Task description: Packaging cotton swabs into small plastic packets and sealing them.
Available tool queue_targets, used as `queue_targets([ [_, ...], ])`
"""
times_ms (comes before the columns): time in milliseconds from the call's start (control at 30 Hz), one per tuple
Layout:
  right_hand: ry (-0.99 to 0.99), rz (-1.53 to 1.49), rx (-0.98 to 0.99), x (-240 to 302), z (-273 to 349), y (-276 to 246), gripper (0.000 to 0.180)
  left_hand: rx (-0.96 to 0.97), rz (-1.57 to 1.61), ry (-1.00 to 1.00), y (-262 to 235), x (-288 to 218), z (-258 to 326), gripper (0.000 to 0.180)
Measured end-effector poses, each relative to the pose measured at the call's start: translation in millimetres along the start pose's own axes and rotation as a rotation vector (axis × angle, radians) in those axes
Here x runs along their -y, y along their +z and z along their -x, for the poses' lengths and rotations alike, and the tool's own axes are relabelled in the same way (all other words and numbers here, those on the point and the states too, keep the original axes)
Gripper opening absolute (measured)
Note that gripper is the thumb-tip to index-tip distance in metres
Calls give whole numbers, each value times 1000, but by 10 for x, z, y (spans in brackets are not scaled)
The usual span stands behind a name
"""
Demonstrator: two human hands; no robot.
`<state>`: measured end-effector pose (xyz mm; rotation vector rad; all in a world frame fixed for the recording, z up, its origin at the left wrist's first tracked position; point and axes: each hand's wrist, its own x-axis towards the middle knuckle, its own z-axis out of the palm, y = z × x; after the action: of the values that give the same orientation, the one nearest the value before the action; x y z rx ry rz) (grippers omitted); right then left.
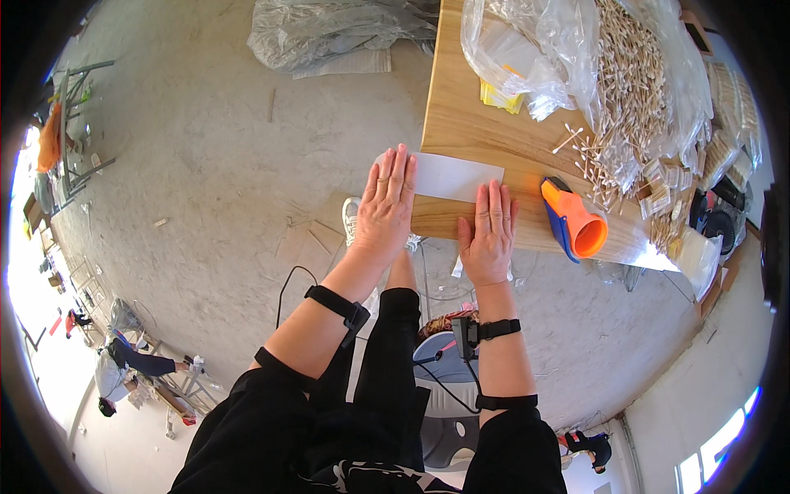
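A flat white rectangular piece [457, 178], like paper or card, lies across the corner of the wooden table [469, 132], its left end reaching past the edge. My left hand [383, 202] lies over that left end, fingers stretched out and together. Fingertips of my right hand [490, 235] touch the piece's near right corner; its fingers are straight, the thumb a little apart. Just right of this hand stands an orange and blue tape dispenser [578, 221]. Whether anything lies under my left palm is hidden.
Loose cotton swabs [629, 90] spill from clear plastic at the table's right. Clear bags [535, 41] and yellow packets [499, 97] lie at the far side. Plastic wrapping [337, 33] sits on the floor beyond. A grey stool [444, 370] is behind my right arm. Other people are farther off.
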<state>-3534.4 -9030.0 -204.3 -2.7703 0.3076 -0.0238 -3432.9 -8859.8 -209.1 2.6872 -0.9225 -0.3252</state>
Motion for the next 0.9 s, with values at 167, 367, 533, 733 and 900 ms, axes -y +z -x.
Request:
queue_targets([
  [167,-5,-6,-12,9,-6,0,58,-9,-1,9,4,0,-13,63],
  [367,-7,-17,-36,25,-13,5,57,-9,-28,1,21,-15,-10,63],
  [533,-3,-35,-48,6,-13,16,57,0,-66,-2,16,-40,-27,62],
  [733,12,18,2,46,-36,-6,57,-13,-56,-1,21,-31,-23,62],
  [900,11,28,-2,54,-33,12,57,-3,-4,7,12,-17,-20,64],
])
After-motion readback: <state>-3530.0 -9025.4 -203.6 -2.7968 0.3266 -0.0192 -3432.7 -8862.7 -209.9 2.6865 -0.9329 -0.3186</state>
